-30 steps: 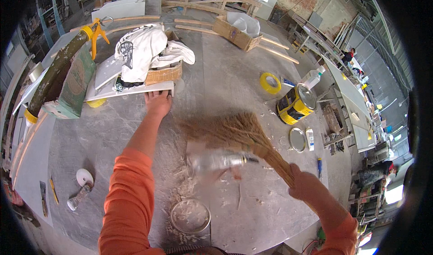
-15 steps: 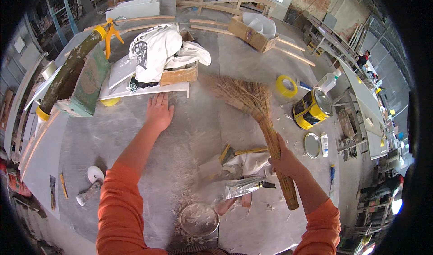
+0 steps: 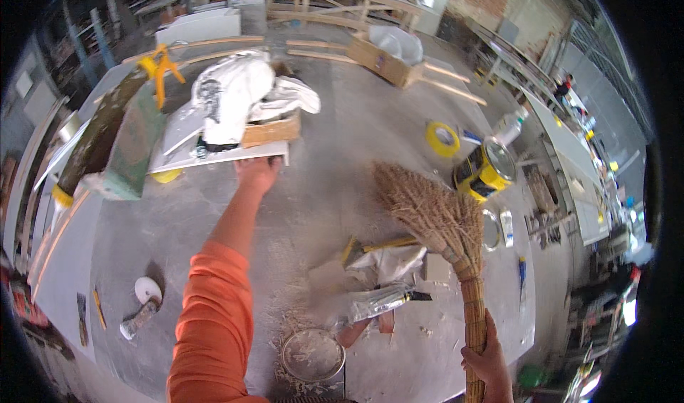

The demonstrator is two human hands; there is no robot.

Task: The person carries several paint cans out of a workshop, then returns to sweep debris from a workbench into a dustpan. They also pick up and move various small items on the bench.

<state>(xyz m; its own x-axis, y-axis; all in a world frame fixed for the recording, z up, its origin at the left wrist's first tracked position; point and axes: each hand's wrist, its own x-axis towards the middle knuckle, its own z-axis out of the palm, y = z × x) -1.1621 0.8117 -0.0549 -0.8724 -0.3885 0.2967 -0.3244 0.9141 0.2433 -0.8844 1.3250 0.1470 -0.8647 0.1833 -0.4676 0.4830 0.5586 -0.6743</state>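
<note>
My right hand (image 3: 486, 357) grips the handle of a straw hand broom (image 3: 434, 207), whose bristles fan up and left over the table. My left hand (image 3: 258, 175) reaches to the front edge of a white board (image 3: 228, 157). Its fingertips are hidden at that edge, so whether they grip cannot be told. On the board rest a cardboard box (image 3: 271, 132) and a white printed cloth (image 3: 231, 93). Left of the broom handle lie crumpled plastic wrapping (image 3: 381, 300), a yellow-handled tool (image 3: 388, 244) and a round lid (image 3: 313, 355) with shavings around it.
A yellow-and-black can (image 3: 484, 171), yellow tape roll (image 3: 442, 139) and clear bottle (image 3: 509, 127) stand at right. At left are a caulking gun (image 3: 107, 118), a green metal piece (image 3: 135, 147) and a tool with a white disc (image 3: 147, 290). Another person (image 3: 563, 88) is far off.
My right hand has drawn the broom down and toward me, to the right. My left hand has gone from lying flat on the table to the board's edge. The view has shifted slightly.
</note>
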